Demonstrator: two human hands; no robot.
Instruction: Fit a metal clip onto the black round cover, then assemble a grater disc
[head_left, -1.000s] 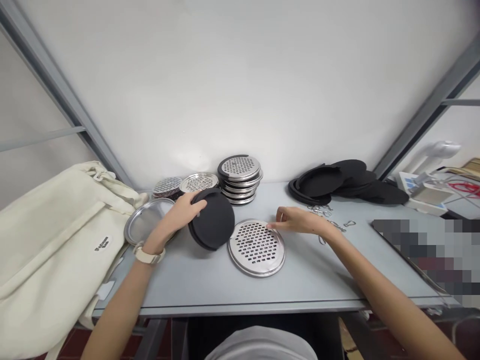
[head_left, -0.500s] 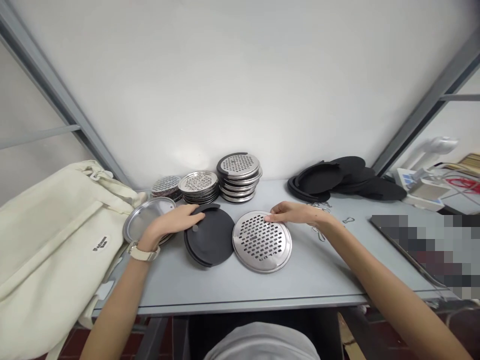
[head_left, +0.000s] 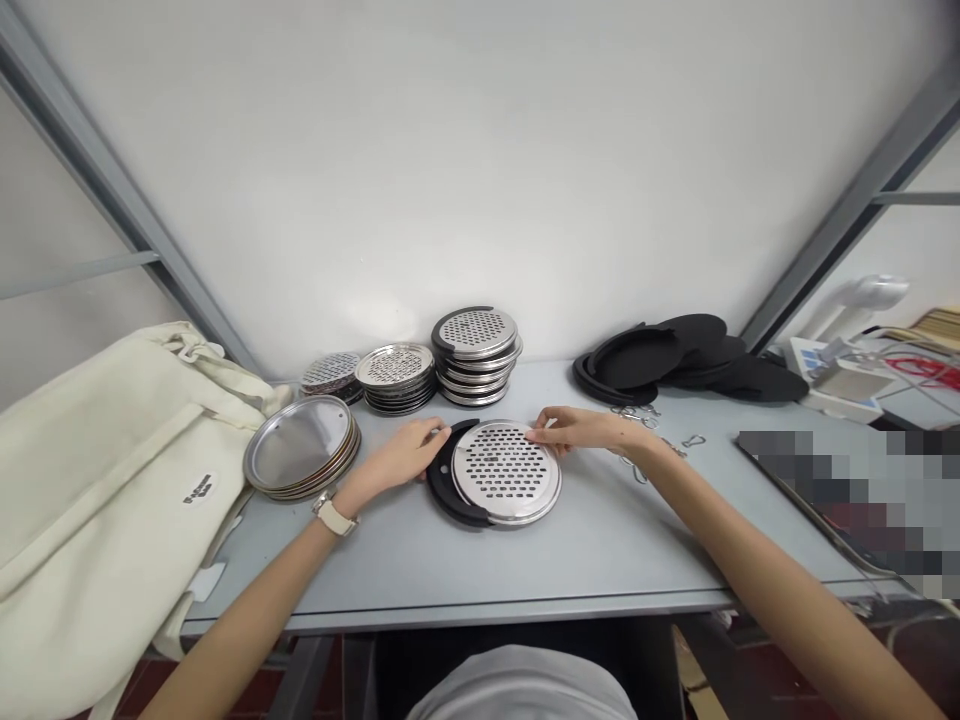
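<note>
A round perforated steel disc (head_left: 506, 472) lies on top of a black round rubber base (head_left: 444, 490) in the middle of the grey table (head_left: 600, 550). My left hand (head_left: 405, 455) rests at the left edge of the pair, fingers curled over the rim of the black base. My right hand (head_left: 577, 428) pinches the far right rim of the steel disc. The black base shows only as a crescent on the left and front under the disc.
Behind stand stacks of perforated discs (head_left: 476, 355), (head_left: 396, 375), (head_left: 331, 373). Plain steel plates (head_left: 300, 460) are piled at the left beside a cream cloth bag (head_left: 97, 480). Black rubber bases (head_left: 675, 355) lie at the back right, with metal clips (head_left: 694, 441) nearby.
The black base was laid flat and slid right; my right hand moved the steel disc left onto it. My left hand came away from the plain plates, which now show fully.
</note>
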